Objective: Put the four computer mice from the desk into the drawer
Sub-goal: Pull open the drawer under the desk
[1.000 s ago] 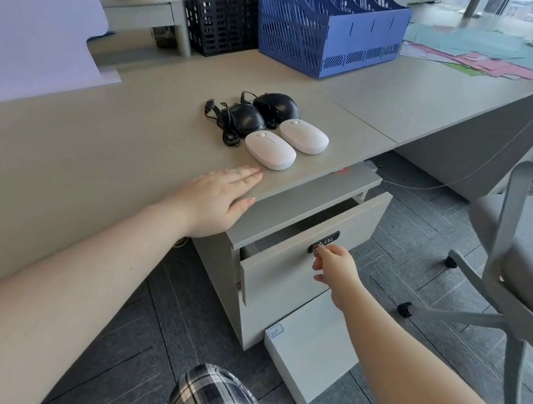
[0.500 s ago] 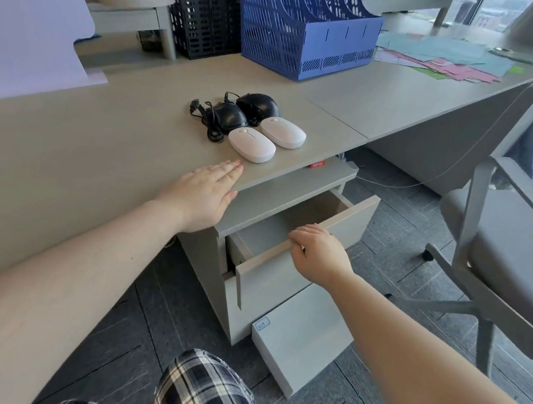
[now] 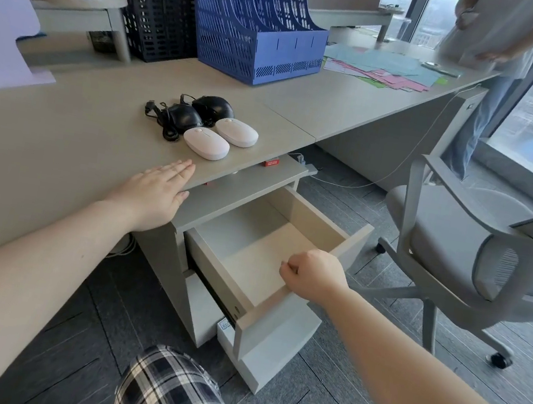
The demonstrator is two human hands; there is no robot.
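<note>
Step in hand: we are opening the drawer [image 3: 271, 251], and none of the 4 mice is inside it yet.
Right hand: our right hand [image 3: 314, 274] is curling over the top edge of the drawer front, the grip pressed together on that edge.
Left hand: our left hand [image 3: 156, 192] is lying flat on the desk [image 3: 59, 143] near its front edge, fingers spread and holding nothing.
Drawer: it is standing pulled out below the desk, and we are seeing a bare bottom with no contents.
White mice: 2 white mice are sitting side by side on the desk, the nearer white mouse [image 3: 206, 143] just beyond our left fingertips, the farther white mouse [image 3: 236, 132] beside it.
Black mice: 2 black mice are sitting right behind the white ones, the left black mouse [image 3: 184, 115] and the right black mouse [image 3: 213, 108], with their cables [image 3: 160, 116] bunching to the left.
Progress: we are judging the task as barely started, 0 of 4 moved.
Next move: we are judging that the right hand should let go of the drawer front, and that either hand should take the nearer white mouse and carry it down into the drawer.
Care needed: the black mice are trailing cords, so we are expecting to gather each cord with its mouse.
</note>
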